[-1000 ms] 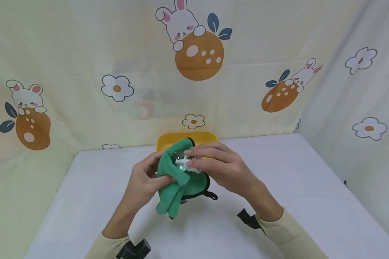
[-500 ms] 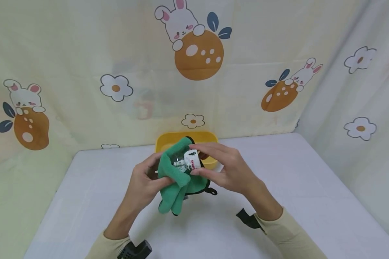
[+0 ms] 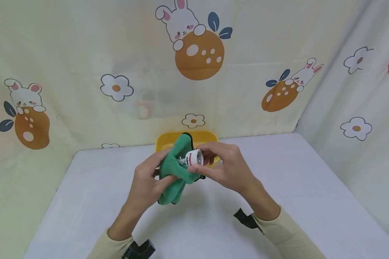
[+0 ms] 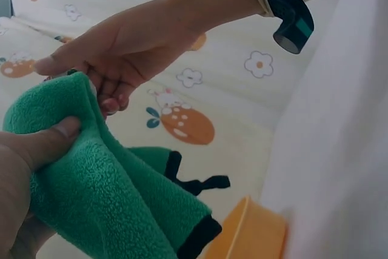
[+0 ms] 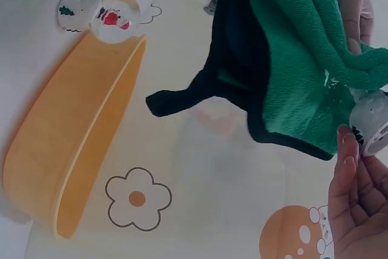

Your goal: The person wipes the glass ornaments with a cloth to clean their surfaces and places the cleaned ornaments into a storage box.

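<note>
A small snow globe (image 3: 194,157) with a white printed base lies partly wrapped in a green plush cloth (image 3: 173,167) with black edging. My left hand (image 3: 148,181) grips the cloth from the left, its thumb pressing a fold against the globe. On the right, my right hand (image 3: 228,166) holds the globe's base between thumb and fingers. Its clear dome is mostly hidden in the cloth. In the right wrist view, the base's underside (image 5: 377,141) faces outward. The left wrist view shows the cloth (image 4: 103,168) pinched under my left thumb, hiding most of the globe.
Behind the hands, a yellow plastic basin (image 3: 164,140) stands at the table's back edge. A second snow globe (image 5: 80,5), with a red figure inside, shows beside the basin in the right wrist view. A patterned curtain (image 3: 116,118) hangs behind the white table (image 3: 278,172).
The globe has turned so its base points more to the right and toward me. My right fingers have shifted on the base. The cloth's hanging folds have been gathered up and around the globe.
</note>
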A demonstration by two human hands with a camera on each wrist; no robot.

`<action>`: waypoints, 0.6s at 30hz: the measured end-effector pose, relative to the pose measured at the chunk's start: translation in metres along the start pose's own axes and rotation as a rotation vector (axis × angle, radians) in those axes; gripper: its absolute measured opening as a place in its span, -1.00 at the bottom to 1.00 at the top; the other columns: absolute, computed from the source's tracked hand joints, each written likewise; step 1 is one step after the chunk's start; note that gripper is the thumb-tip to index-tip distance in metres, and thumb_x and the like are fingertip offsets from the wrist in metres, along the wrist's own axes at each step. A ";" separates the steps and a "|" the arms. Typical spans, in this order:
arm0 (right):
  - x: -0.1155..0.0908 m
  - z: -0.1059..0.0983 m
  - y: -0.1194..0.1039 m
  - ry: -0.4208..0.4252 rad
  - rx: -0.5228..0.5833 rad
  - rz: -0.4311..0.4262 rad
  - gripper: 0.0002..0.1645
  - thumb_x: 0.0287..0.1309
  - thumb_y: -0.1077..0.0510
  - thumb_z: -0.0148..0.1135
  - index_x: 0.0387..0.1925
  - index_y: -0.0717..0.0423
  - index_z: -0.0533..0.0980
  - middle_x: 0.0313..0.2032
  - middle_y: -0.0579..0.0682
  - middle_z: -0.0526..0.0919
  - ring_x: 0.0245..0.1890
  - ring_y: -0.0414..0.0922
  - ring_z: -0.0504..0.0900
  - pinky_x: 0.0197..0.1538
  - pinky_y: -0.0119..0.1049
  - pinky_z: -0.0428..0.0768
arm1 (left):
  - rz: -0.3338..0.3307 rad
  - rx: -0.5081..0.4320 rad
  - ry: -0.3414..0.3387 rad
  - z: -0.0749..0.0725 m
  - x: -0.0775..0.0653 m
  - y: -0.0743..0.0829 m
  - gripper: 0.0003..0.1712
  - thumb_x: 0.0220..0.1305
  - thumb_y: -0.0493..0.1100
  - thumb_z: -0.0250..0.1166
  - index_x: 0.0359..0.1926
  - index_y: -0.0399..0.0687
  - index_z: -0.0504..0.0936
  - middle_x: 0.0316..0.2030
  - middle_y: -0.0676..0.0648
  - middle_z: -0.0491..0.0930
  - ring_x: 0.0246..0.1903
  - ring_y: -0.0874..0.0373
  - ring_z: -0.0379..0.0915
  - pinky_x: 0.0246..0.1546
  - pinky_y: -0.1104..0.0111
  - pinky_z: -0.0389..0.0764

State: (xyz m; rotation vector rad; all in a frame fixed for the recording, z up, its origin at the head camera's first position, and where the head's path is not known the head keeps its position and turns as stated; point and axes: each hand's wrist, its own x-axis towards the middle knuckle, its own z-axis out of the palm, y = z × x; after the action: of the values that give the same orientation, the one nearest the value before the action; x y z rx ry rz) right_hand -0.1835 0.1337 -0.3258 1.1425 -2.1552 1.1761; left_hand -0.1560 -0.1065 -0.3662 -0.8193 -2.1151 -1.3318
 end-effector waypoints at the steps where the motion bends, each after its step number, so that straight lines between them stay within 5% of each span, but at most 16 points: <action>1: 0.000 0.001 -0.001 0.000 -0.004 0.023 -0.56 -0.02 0.03 0.62 -0.15 0.16 0.67 -0.42 -0.13 0.68 -0.49 -0.23 0.60 -0.43 -0.35 0.68 | 0.013 0.019 -0.001 0.000 0.000 -0.001 -0.22 -0.01 -0.39 0.57 0.30 -0.18 0.53 0.08 -0.12 0.66 -0.03 0.02 0.65 -0.25 0.39 0.75; 6: 0.001 0.002 -0.004 -0.037 -0.004 0.154 -0.74 0.08 0.08 0.55 -0.23 0.08 0.68 -0.54 -0.22 0.58 -0.54 -0.29 0.54 -0.48 -0.38 0.62 | 0.053 0.026 -0.031 0.001 0.000 -0.002 -0.23 -0.05 -0.41 0.59 0.26 -0.16 0.57 0.10 -0.12 0.63 0.01 0.01 0.62 -0.18 0.38 0.75; 11: 0.001 -0.001 -0.006 -0.126 0.083 0.240 -0.77 0.21 0.11 0.46 -0.13 0.09 0.67 -0.44 -0.19 0.62 -0.43 -0.26 0.63 -0.31 -0.35 0.71 | 0.030 -0.122 -0.053 -0.001 -0.001 -0.001 -0.30 -0.01 -0.45 0.56 0.22 -0.17 0.62 0.13 -0.14 0.59 0.07 0.03 0.59 -0.10 0.34 0.74; 18: -0.002 -0.002 0.001 -0.193 0.165 0.121 -0.65 0.23 0.24 0.40 0.05 0.12 0.61 -0.21 -0.09 0.65 -0.25 -0.18 0.62 -0.14 -0.32 0.72 | -0.001 -0.334 -0.052 -0.004 0.000 0.000 -0.37 0.01 -0.58 0.47 0.16 -0.29 0.63 0.12 -0.23 0.57 0.13 0.03 0.54 -0.10 0.23 0.75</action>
State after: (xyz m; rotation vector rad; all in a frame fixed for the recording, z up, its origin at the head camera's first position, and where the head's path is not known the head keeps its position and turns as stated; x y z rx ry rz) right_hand -0.1832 0.1362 -0.3262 1.2556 -2.3359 1.3680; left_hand -0.1553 -0.1108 -0.3649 -0.9933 -1.9574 -1.7095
